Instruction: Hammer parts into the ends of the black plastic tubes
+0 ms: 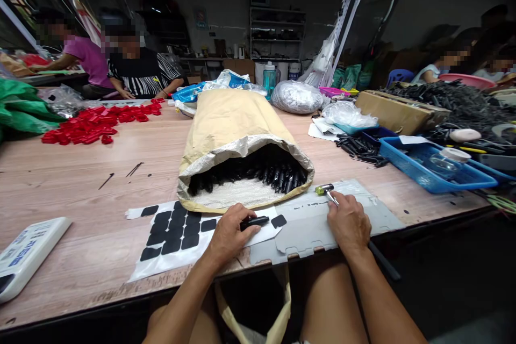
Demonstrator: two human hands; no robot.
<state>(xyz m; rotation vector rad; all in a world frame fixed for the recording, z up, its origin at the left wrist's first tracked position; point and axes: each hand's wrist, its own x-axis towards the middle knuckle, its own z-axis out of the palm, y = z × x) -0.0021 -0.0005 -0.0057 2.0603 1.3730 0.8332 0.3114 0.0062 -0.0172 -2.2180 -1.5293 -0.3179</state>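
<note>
My left hand [231, 231] is closed around a small black cylindrical piece [257, 221], its end pointing right, just above the white sticker sheet. In my right hand [350, 221] is the handle of a small hammer [324, 189] with a yellowish-green head, held low over a grey mat [298, 226] at the table edge. Black rounded-square stickers [171, 228] lie in rows on the white backing sheet [147, 271] left of my left hand. Behind both hands a tan woven sack [242, 113] lies on its side, its mouth toward me, showing many black pieces [282, 177] inside.
Red parts [86, 123] are heaped at the far left, near a green bag [28, 105]. A white device [34, 252] stands at the left edge. At right are a blue tray [435, 172], a cardboard box [399, 110] and loose black parts [360, 148]. A co-worker [141, 72] sits opposite.
</note>
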